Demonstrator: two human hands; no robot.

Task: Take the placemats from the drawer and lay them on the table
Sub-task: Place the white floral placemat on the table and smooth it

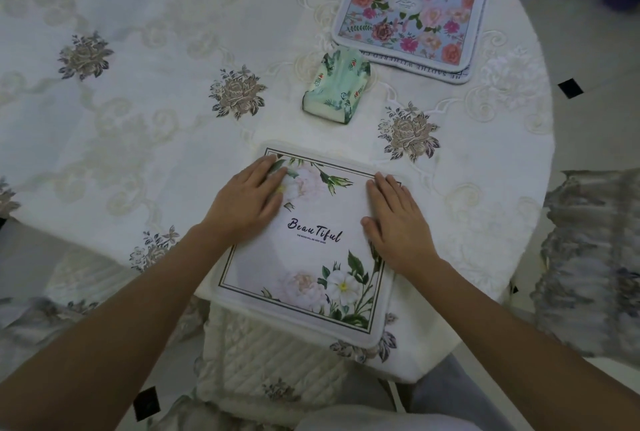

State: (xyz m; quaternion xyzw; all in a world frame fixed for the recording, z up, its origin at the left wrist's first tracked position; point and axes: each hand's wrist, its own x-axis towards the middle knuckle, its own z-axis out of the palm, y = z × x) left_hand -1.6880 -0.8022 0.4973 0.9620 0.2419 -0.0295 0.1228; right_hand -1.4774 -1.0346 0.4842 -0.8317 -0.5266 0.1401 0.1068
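Note:
A white placemat (pixel 311 257) printed with pale flowers and the word "Beautiful" lies flat at the near edge of the round table (pixel 138 101). My left hand (pixel 249 202) presses flat on its upper left part, fingers straight. On the mat's right edge my right hand (pixel 394 215) also lies flat. A second placemat (pixel 412 7), light blue with pink and orange roses, lies at the far right of the table, stacked on another mat whose lettered edge shows beneath it. No drawer is in view.
A green tissue pack (pixel 336 89) sits between the two mats. The table carries a white embroidered cloth with grey roses. Cushioned chairs stand below the near edge (pixel 263 361) and at the right (pixel 595 257).

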